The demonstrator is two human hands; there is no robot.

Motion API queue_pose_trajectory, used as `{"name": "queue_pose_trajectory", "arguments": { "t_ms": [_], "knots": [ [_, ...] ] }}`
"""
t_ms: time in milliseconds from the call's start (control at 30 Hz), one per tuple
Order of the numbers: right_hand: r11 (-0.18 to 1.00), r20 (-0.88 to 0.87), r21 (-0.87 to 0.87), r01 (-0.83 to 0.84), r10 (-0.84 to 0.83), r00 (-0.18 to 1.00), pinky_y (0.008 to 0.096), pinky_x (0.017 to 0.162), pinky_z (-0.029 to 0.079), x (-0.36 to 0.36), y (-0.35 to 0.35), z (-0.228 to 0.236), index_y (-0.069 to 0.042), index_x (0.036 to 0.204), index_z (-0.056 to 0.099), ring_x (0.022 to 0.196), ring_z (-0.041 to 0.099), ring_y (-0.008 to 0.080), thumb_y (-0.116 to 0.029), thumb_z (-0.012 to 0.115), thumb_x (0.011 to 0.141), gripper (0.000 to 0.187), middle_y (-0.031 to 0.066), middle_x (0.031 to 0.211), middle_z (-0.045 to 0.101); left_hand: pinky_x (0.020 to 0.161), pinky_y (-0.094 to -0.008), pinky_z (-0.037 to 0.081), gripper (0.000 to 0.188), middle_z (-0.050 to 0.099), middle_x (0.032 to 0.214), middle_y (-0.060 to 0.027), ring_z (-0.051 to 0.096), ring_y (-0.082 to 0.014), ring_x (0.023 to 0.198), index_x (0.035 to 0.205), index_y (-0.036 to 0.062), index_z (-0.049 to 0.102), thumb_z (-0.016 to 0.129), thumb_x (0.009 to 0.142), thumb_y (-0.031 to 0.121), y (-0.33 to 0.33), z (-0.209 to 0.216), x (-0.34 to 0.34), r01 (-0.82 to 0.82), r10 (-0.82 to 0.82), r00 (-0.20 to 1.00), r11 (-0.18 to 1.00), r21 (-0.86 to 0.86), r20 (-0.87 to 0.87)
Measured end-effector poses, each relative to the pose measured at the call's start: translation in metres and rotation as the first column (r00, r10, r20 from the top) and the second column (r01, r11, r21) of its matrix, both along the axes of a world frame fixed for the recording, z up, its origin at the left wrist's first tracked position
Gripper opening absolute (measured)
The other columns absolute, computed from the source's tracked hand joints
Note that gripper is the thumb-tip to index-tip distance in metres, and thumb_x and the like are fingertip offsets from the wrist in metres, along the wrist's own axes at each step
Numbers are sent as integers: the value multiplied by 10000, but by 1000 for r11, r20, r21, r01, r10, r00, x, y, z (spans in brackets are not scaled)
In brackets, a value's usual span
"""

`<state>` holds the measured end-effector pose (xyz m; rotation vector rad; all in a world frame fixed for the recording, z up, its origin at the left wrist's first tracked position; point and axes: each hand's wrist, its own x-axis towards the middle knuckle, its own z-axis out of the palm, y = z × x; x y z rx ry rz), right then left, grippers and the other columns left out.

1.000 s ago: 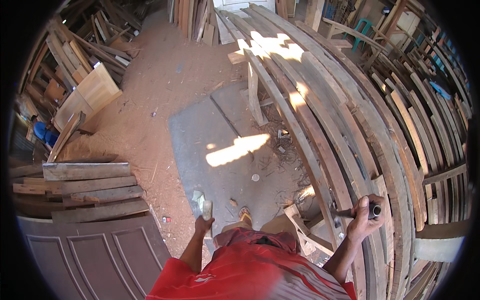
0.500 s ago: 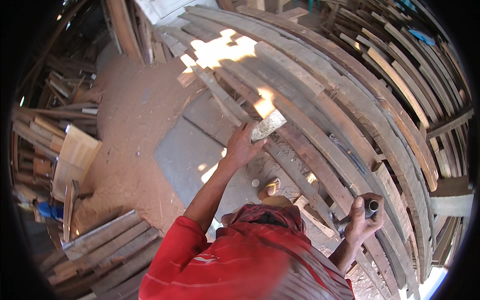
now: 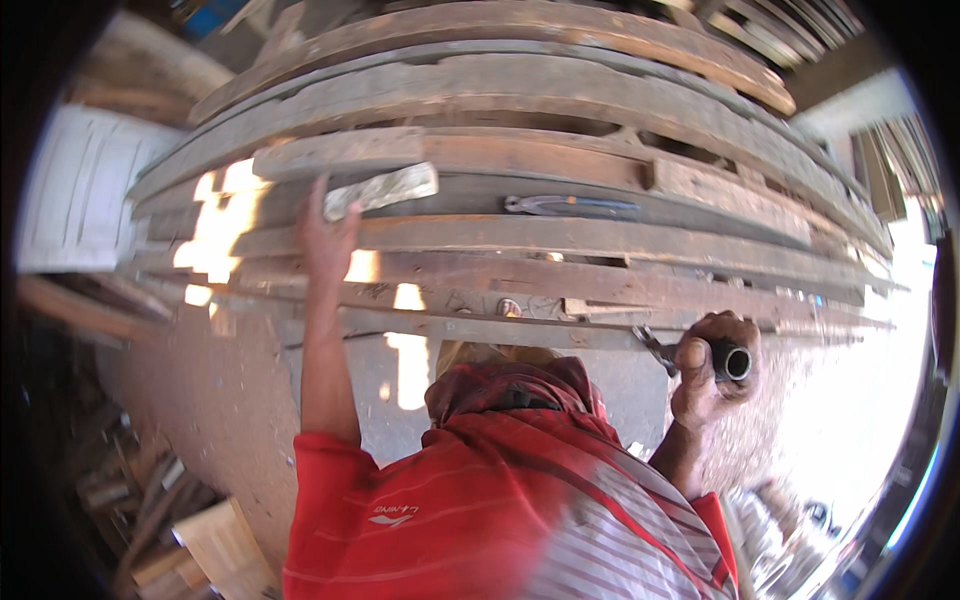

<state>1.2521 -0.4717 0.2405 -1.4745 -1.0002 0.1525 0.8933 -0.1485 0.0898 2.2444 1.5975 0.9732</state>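
Observation:
A short, pale, rough-faced wood block (image 3: 388, 191) is gripped at its left end by my left hand (image 3: 330, 238), with the arm stretched over the long boards. My right hand (image 3: 704, 398) is closed round a hammer (image 3: 655, 346); the hollow, tube-like end of its handle points up and its metal head shows left of my fist. Between the two hands, pincers (image 3: 570, 205) with blue handles lie on a grey board, apart from both.
Long weathered boards (image 3: 480, 232) run across in front of me, with gaps between them. A white panelled door (image 3: 85, 185) stands at the left. Scrap wood (image 3: 225, 545) is heaped at lower left. Bright light falls on the ground at right.
My view has turned, so the boards that ran diagonally now run across. My left hand has reached farther out over the boards with the block. My right hand still holds the hammer.

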Motion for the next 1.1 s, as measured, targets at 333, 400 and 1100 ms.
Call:
{"name": "queue_pose_trajectory", "arguments": {
  "t_ms": [333, 400, 1100],
  "knots": [
    [965, 233, 85, 247, -260, 937, 288, 505, 443, -33, -12, -8, 9, 913, 639, 552, 580, 168, -182, 812, 844, 266, 95, 695, 631, 975, -467, 498, 513, 648, 1275, -167, 627, -315, 1104, 1266, -36, 628, 681, 958, 370, -48, -95, -262, -695, 887, 212, 432, -575, 410],
    [969, 260, 35, 244, -245, 934, 297, 490, 432, -50, -7, -4, 1, 905, 640, 536, 572, 175, -178, 812, 841, 257, 93, 669, 608, 1055, -545, 456, 627, 539, 1473, -159, 539, -358, 1309, 1417, 49, 555, 609, 971, 486, -62, -76, -230, -571, 908, 58, 371, -732, 415],
    [789, -375, -577, 212, -486, 789, 291, 511, 358, -95, -86, -74, -28, 775, 593, 548, 431, 62, -222, 703, 941, 278, -40, 593, 485, 1145, -558, 358, 757, 409, 1577, -176, 416, -377, 1421, 1518, 91, 438, 575, 957, 581, -16, -131, -247, -183, 828, 130, 561, -808, 545]
  ]
}}
